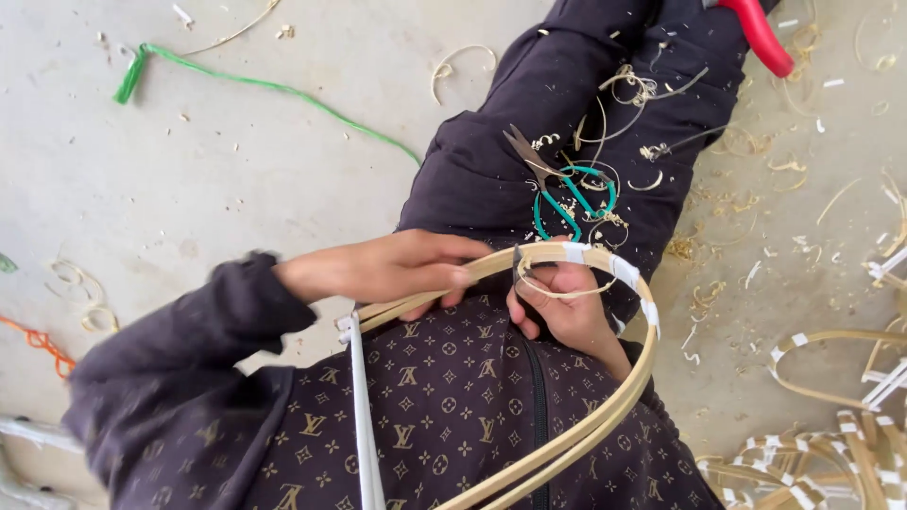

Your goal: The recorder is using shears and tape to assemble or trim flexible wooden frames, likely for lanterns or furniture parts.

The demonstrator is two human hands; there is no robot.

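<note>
- The bamboo hoop (605, 416) lay across your lap, its bent top rising in front of your torso, bound with white tape (624, 271) at several spots along the curve.
- Your left hand (387, 267) was closed over the hoop's upper strips, fingers wrapped on top and thumb beneath, forearm reaching in from the left.
- Your right hand (567, 316) came up from inside the hoop, fingers curled shut around the strips just beside the taped section, with a thin loose sliver (557, 293) looping across the palm.
- To do this well, I judged you needed to keep the layered strips pressed flush between both hands so they did not slide apart near the tape.
- The green-handled scissors (562, 194) rested on your thigh among curled shavings (628, 90), near the hoop's top.
- Red-handled pliers (761, 33) lay further off by your leg; finished taped hoops (822, 463) sat on the floor to the right.
</note>
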